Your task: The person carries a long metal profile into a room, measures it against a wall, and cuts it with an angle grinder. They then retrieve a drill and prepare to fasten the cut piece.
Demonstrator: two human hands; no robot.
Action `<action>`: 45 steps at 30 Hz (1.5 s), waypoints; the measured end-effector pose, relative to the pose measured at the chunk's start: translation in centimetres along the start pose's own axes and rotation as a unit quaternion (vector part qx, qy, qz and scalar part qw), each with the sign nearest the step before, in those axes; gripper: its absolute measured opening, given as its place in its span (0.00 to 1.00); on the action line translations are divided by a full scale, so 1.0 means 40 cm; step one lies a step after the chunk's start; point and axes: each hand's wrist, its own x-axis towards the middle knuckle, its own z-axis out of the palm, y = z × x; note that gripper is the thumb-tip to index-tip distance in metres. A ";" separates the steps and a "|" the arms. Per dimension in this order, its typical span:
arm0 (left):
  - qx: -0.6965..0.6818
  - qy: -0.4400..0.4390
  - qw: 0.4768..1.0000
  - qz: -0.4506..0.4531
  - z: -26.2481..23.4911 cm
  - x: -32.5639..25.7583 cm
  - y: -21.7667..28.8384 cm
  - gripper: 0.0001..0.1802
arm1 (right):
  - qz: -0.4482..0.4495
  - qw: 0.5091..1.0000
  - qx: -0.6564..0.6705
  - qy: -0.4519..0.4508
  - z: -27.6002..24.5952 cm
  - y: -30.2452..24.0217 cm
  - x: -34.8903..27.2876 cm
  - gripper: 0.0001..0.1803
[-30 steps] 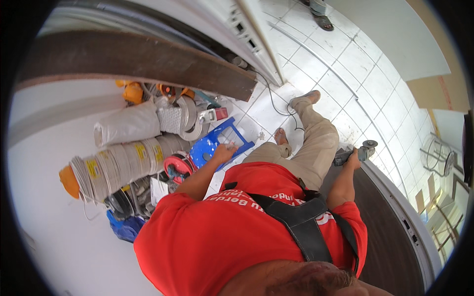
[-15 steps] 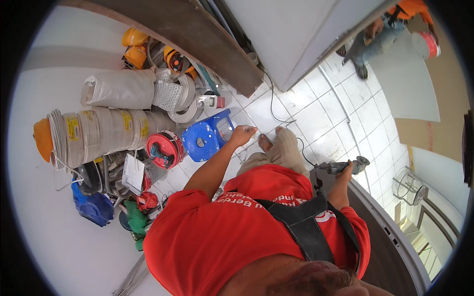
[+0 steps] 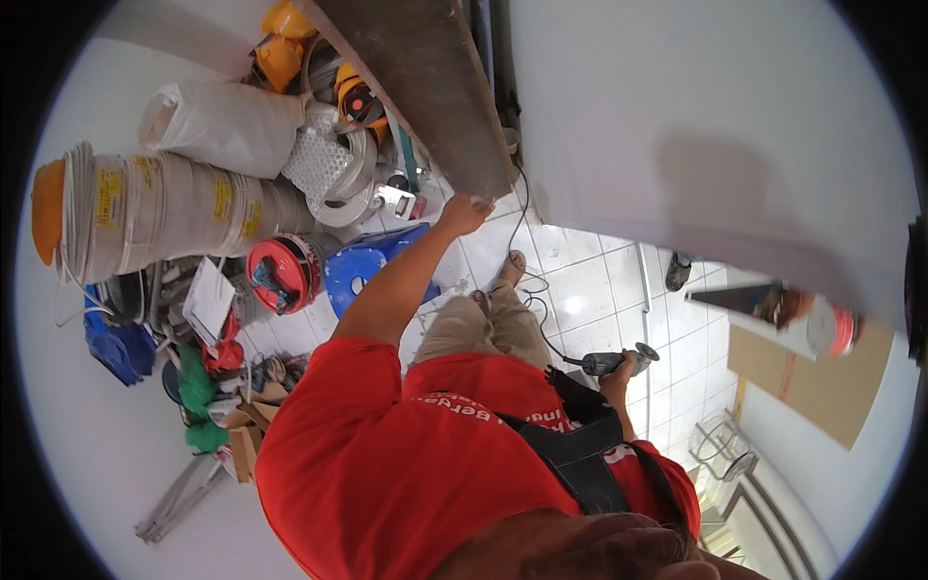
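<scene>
In my right hand (image 3: 625,368), which is closed round its body, is a dark angle grinder (image 3: 602,363). Its disc end points to the right and its black cord (image 3: 547,333) trails off across the floor. My left arm reaches forward. The left hand (image 3: 466,215) has its fingers curled together at the lower end of a tall brown door or panel (image 3: 425,87); whether it touches that edge, and what is pinched in the fingers, I cannot make out. Below my left forearm stands a blue plastic stool (image 3: 343,275), partly hidden by the arm.
Stacked cable coils (image 3: 184,213), a white sack (image 3: 227,126), yellow helmets (image 3: 280,63) and a red-lidded bucket (image 3: 285,274) crowd the left wall. A white wall (image 3: 619,116) rises ahead. Another person's foot (image 3: 679,273) and a metal-framed stool (image 3: 725,449) are at the right.
I have turned and stepped toward the brown panel. My left hand has risen to its lower end. The grinder, still in my right hand, sits lower and further left in view.
</scene>
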 end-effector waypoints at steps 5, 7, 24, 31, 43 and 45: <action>0.152 0.049 0.982 0.102 0.160 0.332 -0.099 0.25 | -0.128 0.986 -0.081 -0.064 0.092 0.010 0.019 0.13; 0.122 0.018 0.992 0.022 0.102 0.362 0.026 0.24 | -0.226 0.958 -0.168 -0.061 0.084 0.033 0.046 0.14; 0.113 0.118 0.985 -0.063 0.267 1.005 -0.065 0.13 | 0.084 0.992 -0.091 0.004 0.318 0.161 0.029 0.19; 0.166 0.016 0.970 -0.174 0.316 1.224 -0.138 0.15 | 0.120 0.987 -0.105 0.025 0.312 0.177 0.040 0.19; 0.147 0.021 0.975 -0.163 0.289 1.251 -0.167 0.14 | 0.197 0.977 -0.056 0.055 0.241 0.208 0.133 0.21; 0.178 -0.005 0.970 -0.163 0.259 1.230 -0.143 0.14 | 0.207 0.976 -0.052 0.053 0.218 0.211 0.148 0.21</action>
